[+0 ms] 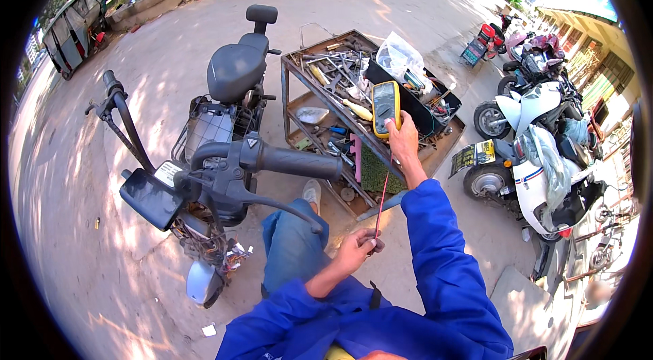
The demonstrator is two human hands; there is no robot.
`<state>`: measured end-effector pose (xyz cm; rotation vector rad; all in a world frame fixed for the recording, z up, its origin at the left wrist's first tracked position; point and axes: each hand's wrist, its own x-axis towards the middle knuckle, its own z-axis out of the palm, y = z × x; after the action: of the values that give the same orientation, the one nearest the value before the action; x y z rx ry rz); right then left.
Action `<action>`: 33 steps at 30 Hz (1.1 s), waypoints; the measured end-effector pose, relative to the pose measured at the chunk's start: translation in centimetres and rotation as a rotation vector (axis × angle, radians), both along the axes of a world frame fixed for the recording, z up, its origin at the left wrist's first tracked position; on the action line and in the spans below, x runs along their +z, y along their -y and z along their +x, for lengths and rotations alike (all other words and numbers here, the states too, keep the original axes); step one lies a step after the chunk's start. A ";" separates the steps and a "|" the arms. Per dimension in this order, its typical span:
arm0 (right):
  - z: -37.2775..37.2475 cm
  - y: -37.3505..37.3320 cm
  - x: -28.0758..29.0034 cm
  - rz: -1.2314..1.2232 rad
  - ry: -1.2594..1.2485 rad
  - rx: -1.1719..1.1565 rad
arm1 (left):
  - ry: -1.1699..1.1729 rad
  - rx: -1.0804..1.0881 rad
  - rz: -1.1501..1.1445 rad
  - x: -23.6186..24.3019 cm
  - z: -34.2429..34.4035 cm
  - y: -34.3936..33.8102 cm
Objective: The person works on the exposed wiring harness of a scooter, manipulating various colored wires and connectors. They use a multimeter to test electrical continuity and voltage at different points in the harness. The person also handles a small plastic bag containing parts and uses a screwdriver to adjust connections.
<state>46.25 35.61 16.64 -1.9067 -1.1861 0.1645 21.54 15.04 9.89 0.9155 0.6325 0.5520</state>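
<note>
A yellow multimeter [386,110] with a grey screen is gripped at its lower end by my right hand [404,142], thumb on its front. It is held above the near edge of a metal tool cart [326,103]. From below the meter a red test lead [384,193] runs down to my left hand [355,251], whose fingers are pinched on it in front of my body. To the left stands an electric scooter with a black handlebar grip [299,161], a brake lever [286,209] and loose wiring [235,254] exposed at its front.
Wrenches and other hand tools [340,69] crowd the cart's top, beside a black bin [408,98] with a clear plastic bag [399,54]. Its lower shelf bears more parts. Several parked scooters [537,176] line the right side. A three-wheeled vehicle [76,27] stands far left.
</note>
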 end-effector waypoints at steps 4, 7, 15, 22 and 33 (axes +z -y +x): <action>0.2 1.9 1.0 -0.190 -0.051 -0.046 | -0.025 -0.014 0.001 0.4 -0.7 0.0; 1.0 2.9 0.5 -0.198 0.008 0.003 | -0.043 -0.058 0.013 0.5 -0.8 0.3; 1.3 1.9 2.2 -0.267 -0.029 0.034 | -0.040 -0.041 -0.005 0.0 -0.7 0.9; -2.9 -0.6 3.5 -0.380 0.061 -0.083 | -0.044 -0.060 -0.009 0.4 -0.3 1.0; 0.8 9.8 0.3 0.431 0.004 -0.213 | -0.103 -0.103 0.049 -0.2 -1.0 2.6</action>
<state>47.02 25.83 16.90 -1.6333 -0.9234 -0.1962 20.50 12.42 9.73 1.0221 0.6630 0.4316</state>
